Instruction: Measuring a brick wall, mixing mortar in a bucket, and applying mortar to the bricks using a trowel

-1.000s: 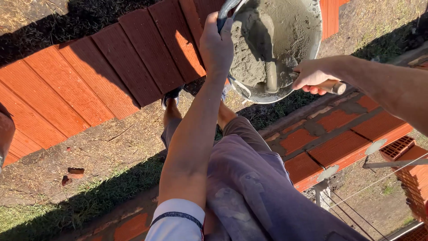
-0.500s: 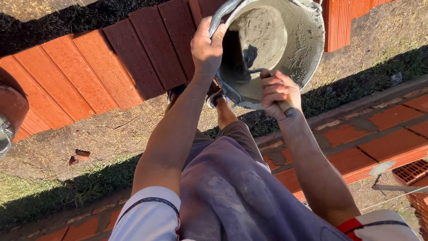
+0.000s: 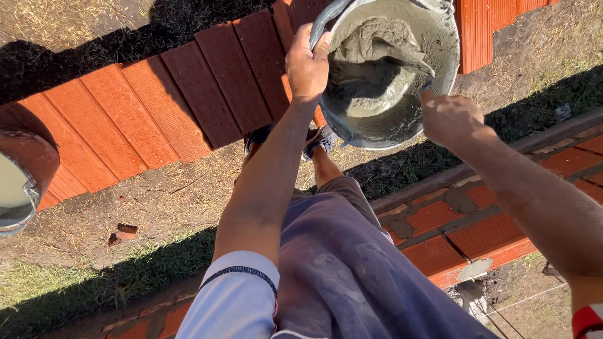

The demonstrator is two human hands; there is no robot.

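Mortar scooped from bucket, top centre of frame.
L hand (image 3: 306,63) clamped on bucket (image 3: 440,75) rim; R hand (image 3: 449,116) fisted round trowel (image 3: 402,56) handle w/ blade in mortar (image 3: 370,44). Risk: tilted bucket could slip, spilling onto bricks (image 3: 157,119).

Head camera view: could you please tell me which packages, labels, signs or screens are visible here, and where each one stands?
None are in view: no package, label, sign or screen.
The only containers are a grey mortar bucket, round, top centre, gripped at its rim by the left hand, and part of another round bucket at the left edge.
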